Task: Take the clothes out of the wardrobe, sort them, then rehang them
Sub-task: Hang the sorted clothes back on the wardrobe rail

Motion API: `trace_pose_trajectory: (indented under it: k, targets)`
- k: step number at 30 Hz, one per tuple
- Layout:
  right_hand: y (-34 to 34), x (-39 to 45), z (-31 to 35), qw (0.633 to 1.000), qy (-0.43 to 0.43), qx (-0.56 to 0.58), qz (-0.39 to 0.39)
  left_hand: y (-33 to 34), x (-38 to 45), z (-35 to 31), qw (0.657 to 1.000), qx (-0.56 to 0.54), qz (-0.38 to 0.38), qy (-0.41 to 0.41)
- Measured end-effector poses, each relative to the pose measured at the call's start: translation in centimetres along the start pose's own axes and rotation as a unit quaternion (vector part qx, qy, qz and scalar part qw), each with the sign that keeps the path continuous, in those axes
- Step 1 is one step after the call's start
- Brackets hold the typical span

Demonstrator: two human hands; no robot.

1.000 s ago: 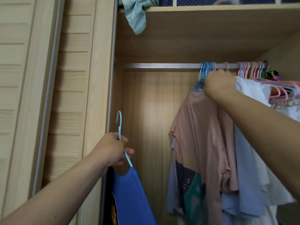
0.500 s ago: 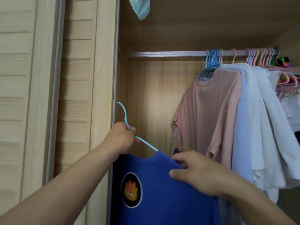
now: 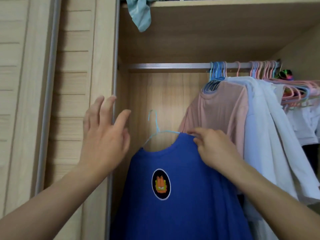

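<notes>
A blue T-shirt with an oval cartoon patch hangs on a light blue hanger in front of the wardrobe opening. My right hand pinches the shirt's right shoulder, where the hanger arm runs under the cloth. My left hand is spread with straight fingers to the left of the hanger and holds nothing. Higher up, the metal rail carries a pink T-shirt, pale blue and white garments and several empty pink and blue hangers at its right end.
The sliding wardrobe door stands at the left, its edge beside my left hand. A teal cloth hangs over the front of the upper shelf. The left half of the rail carries nothing.
My left hand has let go of the hanger's hook and opened out to the left. My right hand moved up to the shirt's shoulder and now holds it. The shirt hangs higher.
</notes>
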State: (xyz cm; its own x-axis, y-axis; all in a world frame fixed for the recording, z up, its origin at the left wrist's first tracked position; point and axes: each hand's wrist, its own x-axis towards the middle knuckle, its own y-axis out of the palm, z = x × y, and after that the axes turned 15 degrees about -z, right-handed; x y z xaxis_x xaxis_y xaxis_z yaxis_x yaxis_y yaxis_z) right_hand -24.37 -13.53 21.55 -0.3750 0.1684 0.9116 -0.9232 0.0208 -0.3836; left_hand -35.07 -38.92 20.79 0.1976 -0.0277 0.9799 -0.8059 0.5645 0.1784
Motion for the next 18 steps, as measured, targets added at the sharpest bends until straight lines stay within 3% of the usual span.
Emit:
trace_pose_trajectory:
  k: [1, 4, 7, 14, 18]
  targets:
    - [-0.5, 2.4, 0.0, 1.0, 0.001, -0.006, -0.025, 0.6, 0.1, 1.1, 1.0, 0.03, 0.006, 0.006]
    - [-1.9, 10.5, 0.5, 0.992, -0.005, -0.032, -0.119, 2.5, 0.4, 3.1, 0.99, 0.063, 0.091, -0.089]
    - [-2.5, 16.7, 1.7, 0.98, -0.01, -0.089, -0.177, 3.6, 0.0, 3.7, 0.987, 0.104, 0.098, -0.071]
    - [0.7, 19.7, 1.7, 0.97, 0.008, -0.23, -0.08, 3.4, -0.3, 3.5, 0.99, 0.077, 0.078, -0.092]
    - [0.2, 19.3, -0.5, 0.953, 0.02, -0.29, -0.086, 3.1, -0.3, 3.1, 0.99, 0.07, 0.069, -0.105]
